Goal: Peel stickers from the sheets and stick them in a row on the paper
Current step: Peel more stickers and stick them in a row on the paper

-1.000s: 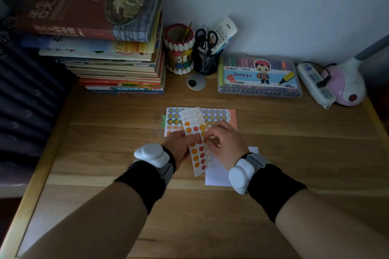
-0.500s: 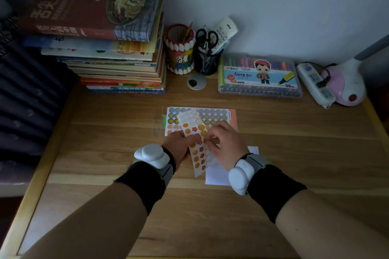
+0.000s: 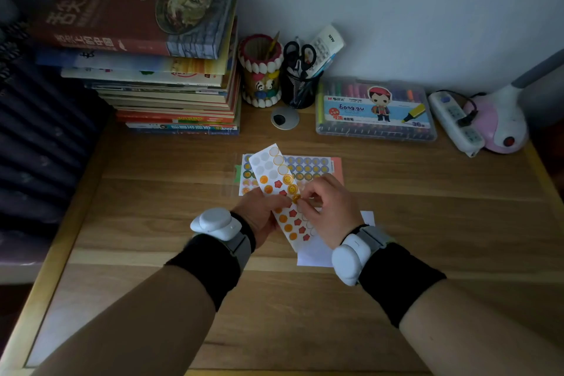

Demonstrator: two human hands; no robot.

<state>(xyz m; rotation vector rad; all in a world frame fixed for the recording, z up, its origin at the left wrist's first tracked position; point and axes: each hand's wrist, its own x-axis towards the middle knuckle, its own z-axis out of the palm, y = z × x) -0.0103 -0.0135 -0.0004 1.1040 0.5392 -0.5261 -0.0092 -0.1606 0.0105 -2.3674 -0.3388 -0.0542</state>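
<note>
The yellow sticker (image 3: 295,198) being worked on sits in the right-hand column of a narrow sticker strip (image 3: 268,175), right at the fingertips of the right hand (image 3: 331,214). That hand's thumb and forefinger are curled in and pinch at the sticker's edge; whether the edge has lifted off the backing is too small to tell. The left hand (image 3: 259,218) grips the strip from its left edge, thumb over the front, holding it up off the desk (image 3: 152,223).

The strip's long axis runs on a slant, from close in between the two hands out and away to the left. Its far end shows mostly empty circles, and orange rounds and red flowers fill the near part. The right hand is the nearer one to the sticker, so the peel looks to be its job while the left only steadies.

The white paper (image 3: 314,256) lies directly beneath the right hand and wrist, mostly hidden by them, so the sticker's trip should be short: down and toward the body. No row on it is visible from here.

Beyond both hands a second sticker sheet (image 3: 317,166) lies flat. Farther out stand a stack of books (image 3: 171,76) to the left and a marker box (image 3: 377,114) to the right.
</note>
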